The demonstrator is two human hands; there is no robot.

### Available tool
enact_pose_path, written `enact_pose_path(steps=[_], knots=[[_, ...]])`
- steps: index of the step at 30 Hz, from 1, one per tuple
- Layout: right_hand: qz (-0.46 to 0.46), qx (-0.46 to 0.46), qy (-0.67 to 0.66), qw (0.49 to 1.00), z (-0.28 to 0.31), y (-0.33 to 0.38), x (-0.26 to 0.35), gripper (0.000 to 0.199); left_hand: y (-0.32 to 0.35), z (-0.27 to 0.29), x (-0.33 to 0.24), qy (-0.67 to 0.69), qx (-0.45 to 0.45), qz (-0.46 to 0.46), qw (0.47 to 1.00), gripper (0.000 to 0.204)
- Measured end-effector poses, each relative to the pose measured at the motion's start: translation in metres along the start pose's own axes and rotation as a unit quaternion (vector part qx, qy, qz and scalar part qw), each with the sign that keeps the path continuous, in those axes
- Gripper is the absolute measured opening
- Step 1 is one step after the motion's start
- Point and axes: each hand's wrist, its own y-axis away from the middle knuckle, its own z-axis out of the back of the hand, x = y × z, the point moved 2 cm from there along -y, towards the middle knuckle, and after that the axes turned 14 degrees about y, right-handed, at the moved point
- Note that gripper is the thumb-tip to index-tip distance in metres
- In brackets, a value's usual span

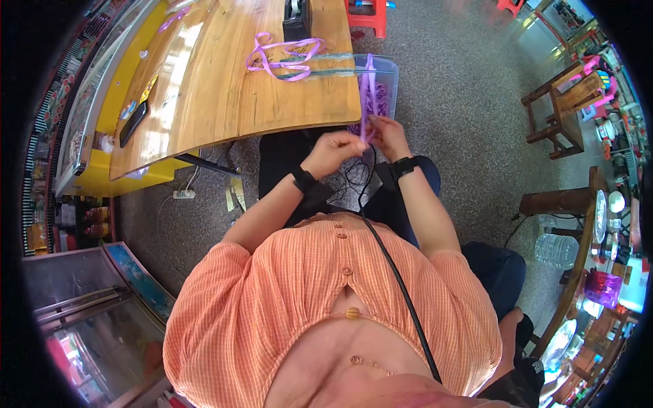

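At upper centre, our left hand [336,151] and right hand [390,138] pinch the ribbon [364,96], its length running up-frame.

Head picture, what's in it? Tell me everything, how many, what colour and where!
table: one, brown, upper left
ribbon: count unclear, purple, on table and upper middle
tape dispenser: one, black, on table
phone: one, black, table's left
rods: two, dark, past table edge
bin: one, clear, beside table
purple pieces: many, purple, in bin
stools: two, red, top
chair: one, brown, right
big bottle: one, clear, right
power strip: one, white, left floor
shirt: one, orange, bottom
cable: one, black, over shirt
wristbands: two, black, wrists
left hand: one, on ribbon
right hand: one, on ribbon
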Motion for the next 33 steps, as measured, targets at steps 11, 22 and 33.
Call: enact_pose_path(steps=[11, 22, 33], knots=[[0.106, 0.009, 0.141, 0.984, 0.004, -0.009, -0.008, 0.014, 0.027, -0.017, 0.005, -0.156, 0.041, -0.112, 0.981, 0.013], [-0.093, 0.088, 0.188, 0.974, 0.002, 0.094, -0.041, 0.025, 0.000, -0.004, 0.040, -0.195, -0.044, -0.113, 0.973, 0.022], [-0.110, 0.083, 0.134, 0.981, 0.013, 0.101, -0.033, 0.037, -0.010, -0.010, 0.023, -0.191, -0.093, 0.000, 0.977, 0.031]])
